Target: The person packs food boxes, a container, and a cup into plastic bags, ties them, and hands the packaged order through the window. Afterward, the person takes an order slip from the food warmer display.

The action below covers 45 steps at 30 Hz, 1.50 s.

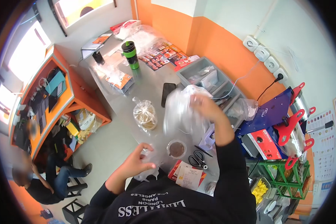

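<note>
My right hand (205, 107) is raised over the metal table with its fingers closed on a clear plastic bag (181, 112), which is smeared by motion. Lower down, my left hand (135, 165) has its thumb and index finger spread apart. Crumpled clear plastic (152, 156) lies beside and behind those fingers, partly hidden. Between my hands stands a round clear tub (176, 149) of brown contents. A tied clear bag (145, 115) with a pale yellowish filling sits farther back. Black scissors (198, 159) and a paper receipt (189, 177) lie close to my body.
A black phone (168, 95) and a green-black tumbler (130, 55) are on the table (149, 80). Grey bins (203, 74) line the wall, near a red box (266, 145) and green crate (283, 175). At left, a person (44, 183) sits by the orange counter.
</note>
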{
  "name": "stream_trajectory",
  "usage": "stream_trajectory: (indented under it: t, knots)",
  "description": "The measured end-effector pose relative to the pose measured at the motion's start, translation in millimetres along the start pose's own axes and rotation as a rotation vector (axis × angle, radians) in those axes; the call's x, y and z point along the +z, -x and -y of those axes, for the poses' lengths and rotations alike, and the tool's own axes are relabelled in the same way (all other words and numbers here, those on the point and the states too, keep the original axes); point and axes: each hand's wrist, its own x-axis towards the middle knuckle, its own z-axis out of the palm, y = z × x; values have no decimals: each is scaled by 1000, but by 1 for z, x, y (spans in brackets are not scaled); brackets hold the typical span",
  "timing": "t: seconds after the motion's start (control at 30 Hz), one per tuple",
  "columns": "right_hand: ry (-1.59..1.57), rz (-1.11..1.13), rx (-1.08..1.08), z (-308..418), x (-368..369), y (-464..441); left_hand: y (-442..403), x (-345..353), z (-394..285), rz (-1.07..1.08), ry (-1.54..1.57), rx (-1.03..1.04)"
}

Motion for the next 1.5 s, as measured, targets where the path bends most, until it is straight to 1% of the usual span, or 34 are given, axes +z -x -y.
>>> stream_trajectory:
  t: [0.03, 0.07, 0.1, 0.13, 0.17, 0.2, 0.23, 0.27, 0.3, 0.37, 0.43, 0.47, 0.5, 0.57, 0.63, 0.67, 0.7, 0.73, 0.77, 0.87, 0.9, 0.97, 1.0, 1.03, 1.07, 1.1, 1.17, 1.2, 1.23, 1.3, 1.37, 1.4, 1.47, 1.5]
  knots:
    - [-149, -145, -69, -40, -20, -45, 5, -2, -4, -72, -182, -68]
    - [-200, -316, -10, -64, -38, -84, 10, -3, -7, -63, -187, -67]
    - [-251, -479, 48, -78, -53, -116, 17, -3, -9, -148, -393, -86]
    - [-311, -558, 90, -86, -64, -137, 24, -4, -6, -238, -596, -112]
    - [-370, -627, 139, -102, -73, -159, 33, -5, -1, -316, -667, -175]
    - [-224, -500, 262, -117, -95, -178, 43, -7, 6, -322, -663, -200]
    - [-75, -368, 378, -140, -111, -193, 52, -10, 16, -461, -762, -317]
    - [-75, -346, 386, -143, -102, -192, 61, -15, 24, -598, -860, -433]
    - [38, -403, 338, -143, -100, -189, 69, -25, 34, -603, -853, -453]
    - [271, -554, 189, -96, -80, -153, 86, -41, 53, -537, -977, -629]
    - [47, -539, 48, -55, -45, -116, 90, -43, 44, -521, -950, -637]
    - [-190, -500, -44, -41, -25, -98, 91, -45, 40, -498, -937, -625]
    - [-430, -449, -125, -27, -5, -79, 93, -47, 41, -519, -882, -525]
    - [-802, -254, -249, 13, 38, -28, 87, -46, 34, -579, -617, -500]
    - [-1021, -168, -519, 40, 88, 12, 80, -40, 16, -607, -338, -442]
    - [-1110, -186, -533, 52, 110, 35, 77, -40, 12, -623, -342, -454]
    - [-1195, -213, -551, 60, 129, 54, 73, -40, 9, -617, -136, -351]
    - [-1193, -127, -670, 56, 150, 61, 69, -38, 8, -600, 67, -240]
    - [-1183, -45, -792, 47, 170, 61, 65, -36, 15, -597, 61, -232]
    - [-628, 46, -744, 25, 211, 48, 39, -29, 63, -655, 189, -113]
    - [-476, 114, -600, 13, 227, 41, 30, -25, 84, -676, 280, -21]
    - [-90, 224, -622, -21, 250, 20, 14, -20, 115, -687, 374, 82]
    - [-82, 218, -624, -42, 258, 14, 9, -17, 127, -684, 427, -58]
    - [230, 245, -567, -63, 267, 12, 6, -16, 140, -680, 477, -200]
    - [540, 270, -499, -78, 273, 9, 4, -17, 156, -675, 479, -194]
    - [548, 269, -499, -87, 275, 6, 3, -16, 169, -701, 426, -268]
    - [974, 384, -193, -94, 273, 3, 1, -12, 181, -783, 368, -351]
    - [980, 386, -187, -94, 269, 7, 1, -13, 182, -778, 375, -351]
    - [1164, 375, -269, -94, 264, 15, 3, -16, 183, -788, 358, -361]
    - [1348, 365, -335, -66, 241, 30, 4, -20, 184, -799, 337, -368]
    - [530, 295, -457, -23, 207, 39, 6, -22, 184, -785, 314, -368]
    - [536, 295, -445, -15, 192, 50, 6, -22, 182, -785, 284, -360]
    - [837, 4, -203, -10, 168, 74, 6, -18, 172, -782, 284, -375]
    - [839, 5, -197, -20, 165, 82, 6, -16, 171, -780, 283, -380]
